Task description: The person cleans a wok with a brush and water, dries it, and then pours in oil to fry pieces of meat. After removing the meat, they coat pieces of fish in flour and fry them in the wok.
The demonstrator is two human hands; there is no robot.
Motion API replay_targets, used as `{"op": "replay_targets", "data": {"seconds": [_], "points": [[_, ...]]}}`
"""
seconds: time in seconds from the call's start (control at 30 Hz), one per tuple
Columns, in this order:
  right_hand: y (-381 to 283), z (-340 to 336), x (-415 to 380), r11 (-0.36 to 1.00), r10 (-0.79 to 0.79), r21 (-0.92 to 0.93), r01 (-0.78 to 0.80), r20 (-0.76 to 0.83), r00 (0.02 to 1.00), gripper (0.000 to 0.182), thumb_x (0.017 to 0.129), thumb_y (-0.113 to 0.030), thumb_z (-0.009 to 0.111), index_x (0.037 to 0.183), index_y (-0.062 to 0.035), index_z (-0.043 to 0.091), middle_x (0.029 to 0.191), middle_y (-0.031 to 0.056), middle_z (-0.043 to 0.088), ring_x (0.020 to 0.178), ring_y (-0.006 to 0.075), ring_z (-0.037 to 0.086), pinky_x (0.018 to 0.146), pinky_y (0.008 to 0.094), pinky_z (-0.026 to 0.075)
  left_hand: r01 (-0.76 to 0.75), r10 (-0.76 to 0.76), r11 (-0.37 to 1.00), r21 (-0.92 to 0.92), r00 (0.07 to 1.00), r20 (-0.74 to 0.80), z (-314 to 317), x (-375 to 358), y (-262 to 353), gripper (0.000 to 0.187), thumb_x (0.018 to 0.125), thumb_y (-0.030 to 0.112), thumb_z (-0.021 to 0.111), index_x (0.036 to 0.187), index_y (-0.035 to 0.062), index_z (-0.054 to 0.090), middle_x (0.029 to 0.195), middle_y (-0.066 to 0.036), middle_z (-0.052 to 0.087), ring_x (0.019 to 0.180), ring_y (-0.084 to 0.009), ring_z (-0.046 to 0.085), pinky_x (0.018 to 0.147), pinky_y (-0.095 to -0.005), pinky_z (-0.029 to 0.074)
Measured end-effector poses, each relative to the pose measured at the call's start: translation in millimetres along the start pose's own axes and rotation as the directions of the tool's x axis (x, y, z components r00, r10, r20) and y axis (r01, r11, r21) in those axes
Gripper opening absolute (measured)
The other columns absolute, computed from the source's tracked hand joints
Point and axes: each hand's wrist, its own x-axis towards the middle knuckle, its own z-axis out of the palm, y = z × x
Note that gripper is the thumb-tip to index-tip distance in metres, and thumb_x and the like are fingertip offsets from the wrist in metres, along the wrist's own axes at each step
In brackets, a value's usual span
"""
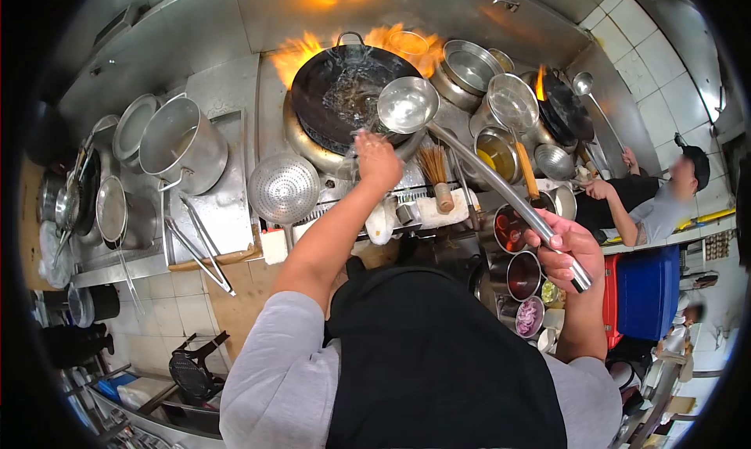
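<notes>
My right hand [569,249] is wrapped round the long metal handle of a ladle [408,105]. The ladle's bowl hangs over the right side of a black wok [313,89], which has liquid moving in it and flames round its far rim. At the wok's near rim is my left hand [377,158]. Its fingers are smeared by motion, so whether they hold anything cannot be made out. Just right of that hand stands a bamboo wok brush [432,167]. A round perforated strainer [284,188] lies to its left.
A large pot [181,145] and tongs [201,246] sit on a steel tray at left. Right of the wok are a metal basin [472,66], a wire strainer [512,102] and sauce containers [523,275]. A co-worker [649,187] stands at a second burner with flame.
</notes>
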Motion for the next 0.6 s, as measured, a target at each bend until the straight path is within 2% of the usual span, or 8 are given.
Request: {"op": "replay_targets", "data": {"seconds": [0.1,0.17,0.23,0.3,0.43,0.5,0.53,0.6], "points": [[-2,-2,-4,0.999,0.022,0.041,-0.023,0.043,0.999,0.062,0.096,0.006,0.047,0.153,0.0074,0.023,0.116,0.0263,0.052,0.06,0.0119,0.057,0.047,0.0282,0.056,-0.393,0.394,0.919,0.025,0.919,-0.036,20,-10,-5,0.082,0.092,0.038,0.069,0.15,-0.0122,0.039,0.158,-0.031,0.038,0.152,-0.0437,0.028,0.127,-0.0523,0.014],[-2,-2,-4,0.999,0.029,0.026,-0.029,0.027,0.999,0.063,0.095,0.006,0.047,0.153,0.0073,0.022,0.116,0.0253,0.052,0.059,0.011,0.055,0.046,0.0271,0.055,-0.301,0.306,0.948,-0.107,0.951,0.035,26,2,-14,0.081,0.092,0.039,0.069,0.147,-0.0139,0.041,0.156,-0.031,0.041,0.151,-0.0436,0.031,0.127,-0.0528,0.016],[0,-4,0,0.999,0.031,0.033,-0.031,0.026,0.999,0.063,0.094,0.007,0.048,0.152,0.0076,0.024,0.115,0.0249,0.052,0.059,0.0107,0.055,0.045,0.0264,0.053,-0.197,0.167,0.976,-0.093,0.951,-0.261,35,-6,-16,0.076,0.095,0.041,0.065,0.142,-0.0153,0.046,0.148,-0.036,0.046,0.145,-0.0451,0.039,0.125,-0.0548,0.02],[0,-4,3,0.999,0.051,0.019,-0.051,0.019,0.999,0.063,0.093,0.007,0.049,0.151,0.0078,0.025,0.115,0.0245,0.052,0.059,0.0103,0.054,0.044,0.0256,0.052,-0.27,0.258,0.962,-0.052,0.952,-0.165,43,-8,-17,0.07,0.097,0.039,0.062,0.138,-0.0153,0.048,0.145,-0.036,0.049,0.142,-0.0462,0.041,0.124,-0.0553,0.023],[3,-15,26,0.994,0.093,-0.062,-0.094,-0.027,0.995,0.056,0.091,0.007,0.051,0.144,0.0088,0.034,0.112,0.0208,0.053,0.058,0.0092,0.052,0.042,0.0233,0.046,-0.112,0.034,0.978,-0.178,0.918,-0.394,45,4,-29,0.047,0.097,0.031,0.063,0.123,-0.0087,0.063,0.132,-0.027,0.062,0.133,-0.0413,0.052,0.116,-0.0514,0.036],[8,-11,49,0.991,0.063,-0.112,-0.07,-0.066,0.996,0.045,0.092,0.005,0.052,0.135,0.0094,0.04,0.107,0.0179,0.054,0.057,0.009,0.05,0.041,0.0228,0.044,-0.259,0.155,0.892,-0.37,0.945,-0.288,40,1,-30,0.028,0.097,0.027,0.062,0.098,0.0004,0.07,0.112,-0.02,0.07,0.117,-0.0367,0.061,0.1,-0.0494,0.045],[9,-21,67,0.987,0.083,-0.131,-0.093,-0.08,0.993,0.038,0.093,0.004,0.053,0.129,0.0089,0.043,0.099,0.0144,0.054,0.055,0.0087,0.049,0.04,0.0226,0.043,-0.334,0.164,0.897,-0.29,0.861,-0.481,38,4,-33,0.027,0.098,0.026,0.061,0.082,0.0058,0.068,0.093,-0.015,0.072,0.097,-0.033,0.067,0.084,-0.0476,0.049],[4,-61,116,0.958,0.257,-0.145,-0.248,0.045,0.965,0.027,0.093,0.002,0.055,0.12,0.0051,0.052,0.091,0.0073,0.056,0.057,0.0084,0.046,0.043,0.023,0.041,-0.346,0.209,0.891,-0.293,0.887,-0.412,28,13,-36,0.027,0.098,0.027,0.062,0.082,0.0051,0.068,0.088,-0.016,0.071,0.091,-0.0348,0.068,0.081,-0.0489,0.05]]}}
